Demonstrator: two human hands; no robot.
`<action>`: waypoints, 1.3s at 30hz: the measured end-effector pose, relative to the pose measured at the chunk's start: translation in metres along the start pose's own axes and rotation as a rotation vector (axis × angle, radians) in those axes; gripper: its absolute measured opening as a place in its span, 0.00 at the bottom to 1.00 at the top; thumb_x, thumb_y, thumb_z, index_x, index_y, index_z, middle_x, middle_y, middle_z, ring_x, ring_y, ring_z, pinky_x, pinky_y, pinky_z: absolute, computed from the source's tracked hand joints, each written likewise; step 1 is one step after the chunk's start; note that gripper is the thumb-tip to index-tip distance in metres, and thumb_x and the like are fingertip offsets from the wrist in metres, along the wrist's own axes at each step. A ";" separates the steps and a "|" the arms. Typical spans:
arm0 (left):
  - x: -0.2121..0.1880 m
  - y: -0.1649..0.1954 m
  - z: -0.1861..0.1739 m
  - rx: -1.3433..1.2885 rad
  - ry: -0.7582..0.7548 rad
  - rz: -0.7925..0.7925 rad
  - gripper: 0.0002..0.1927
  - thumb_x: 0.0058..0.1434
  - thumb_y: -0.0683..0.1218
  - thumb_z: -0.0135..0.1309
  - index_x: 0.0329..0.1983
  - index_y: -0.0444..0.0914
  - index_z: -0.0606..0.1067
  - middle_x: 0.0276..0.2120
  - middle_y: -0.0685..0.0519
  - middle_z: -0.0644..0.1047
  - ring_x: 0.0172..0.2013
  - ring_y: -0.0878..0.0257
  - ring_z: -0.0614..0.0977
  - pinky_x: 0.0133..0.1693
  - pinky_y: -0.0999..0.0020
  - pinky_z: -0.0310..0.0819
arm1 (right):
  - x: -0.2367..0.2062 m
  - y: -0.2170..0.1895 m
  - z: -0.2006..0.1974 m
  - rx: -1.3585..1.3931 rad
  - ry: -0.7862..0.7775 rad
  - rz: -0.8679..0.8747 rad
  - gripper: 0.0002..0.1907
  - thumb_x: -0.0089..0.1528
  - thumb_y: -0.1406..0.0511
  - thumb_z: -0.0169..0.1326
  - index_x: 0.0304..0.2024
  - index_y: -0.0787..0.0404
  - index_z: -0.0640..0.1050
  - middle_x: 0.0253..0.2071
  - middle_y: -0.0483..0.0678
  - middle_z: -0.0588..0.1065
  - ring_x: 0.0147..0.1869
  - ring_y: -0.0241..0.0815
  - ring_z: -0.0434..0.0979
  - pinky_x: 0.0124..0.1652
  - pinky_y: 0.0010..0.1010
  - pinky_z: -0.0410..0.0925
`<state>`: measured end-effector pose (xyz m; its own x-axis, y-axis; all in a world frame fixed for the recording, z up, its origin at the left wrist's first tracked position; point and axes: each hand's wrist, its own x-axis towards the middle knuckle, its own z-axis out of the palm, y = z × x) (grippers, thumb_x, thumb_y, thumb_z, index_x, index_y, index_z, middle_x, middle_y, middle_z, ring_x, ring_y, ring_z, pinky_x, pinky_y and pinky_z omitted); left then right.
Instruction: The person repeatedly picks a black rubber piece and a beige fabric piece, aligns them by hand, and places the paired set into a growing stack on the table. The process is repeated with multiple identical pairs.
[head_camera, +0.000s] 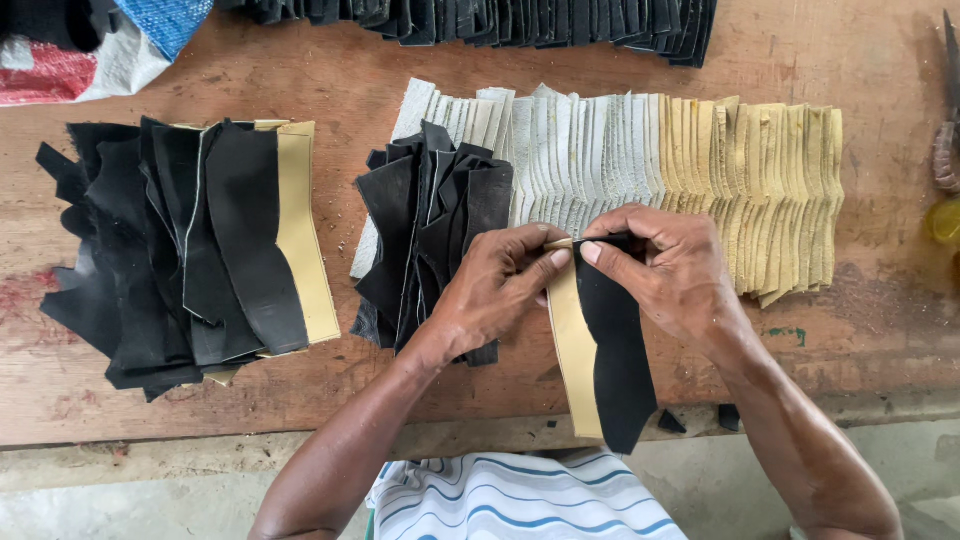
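Striped cloth (520, 495), white with blue lines, lies lowest in view over my lap; above it my two forearms reach up to a worn wooden table (420, 400).

Both hands meet at the table's near edge; my left hand (495, 290) and right hand (665, 270) pinch the top end of one strip (600, 350), thumbs and forefingers closed tight on it, thumb tips almost touching; the strip hangs down past the table edge, tan on its left side, black on its right. My guess is that I am aligning the black layer with the tan one at the top; the next move would seem to call for a firm press along the shared edge with both layers kept square.

Just left of my left hand lies a loose black heap (425, 215); behind my hands a long fanned row (640, 160) runs white at the left, yellow at the right. Well to the left sits a finished-looking stack (200, 250), black over tan.

Farthest back, a dark row (480, 20) is cut off by the top edge; a red, white and blue sack (90, 45) is cut off at the top left; at the right edge a tool (948, 130), maybe scissors, is only partly seen; below it a yellow blur (945, 220) I cannot identify. Whether glue joins the layers is not visible.
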<state>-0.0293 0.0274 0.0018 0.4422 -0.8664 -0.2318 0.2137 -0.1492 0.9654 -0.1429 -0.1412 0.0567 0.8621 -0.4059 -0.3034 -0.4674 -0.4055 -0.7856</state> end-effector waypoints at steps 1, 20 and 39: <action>0.000 0.001 0.000 0.005 0.003 -0.001 0.14 0.69 0.48 0.53 0.48 0.33 0.79 0.30 0.54 0.80 0.30 0.71 0.79 0.32 0.74 0.80 | 0.000 0.000 0.000 -0.008 0.000 0.017 0.06 0.61 0.67 0.62 0.41 0.61 0.84 0.32 0.45 0.82 0.30 0.29 0.77 0.28 0.21 0.71; -0.001 -0.005 0.000 -0.135 0.015 0.021 0.12 0.70 0.45 0.53 0.52 0.35 0.78 0.35 0.57 0.81 0.34 0.74 0.77 0.36 0.75 0.76 | 0.003 0.014 0.001 0.153 -0.002 -0.018 0.07 0.62 0.69 0.61 0.42 0.65 0.83 0.34 0.46 0.82 0.31 0.30 0.78 0.28 0.20 0.70; -0.006 0.007 0.002 0.302 0.058 0.164 0.11 0.70 0.43 0.52 0.49 0.33 0.79 0.33 0.48 0.82 0.32 0.69 0.81 0.37 0.69 0.76 | -0.002 0.006 0.012 -0.235 0.072 -0.379 0.05 0.65 0.70 0.58 0.44 0.63 0.81 0.42 0.52 0.82 0.41 0.36 0.83 0.33 0.25 0.77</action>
<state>-0.0320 0.0310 0.0102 0.5000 -0.8633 -0.0690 -0.1281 -0.1525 0.9800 -0.1446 -0.1329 0.0456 0.9691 -0.2452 0.0272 -0.1600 -0.7085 -0.6874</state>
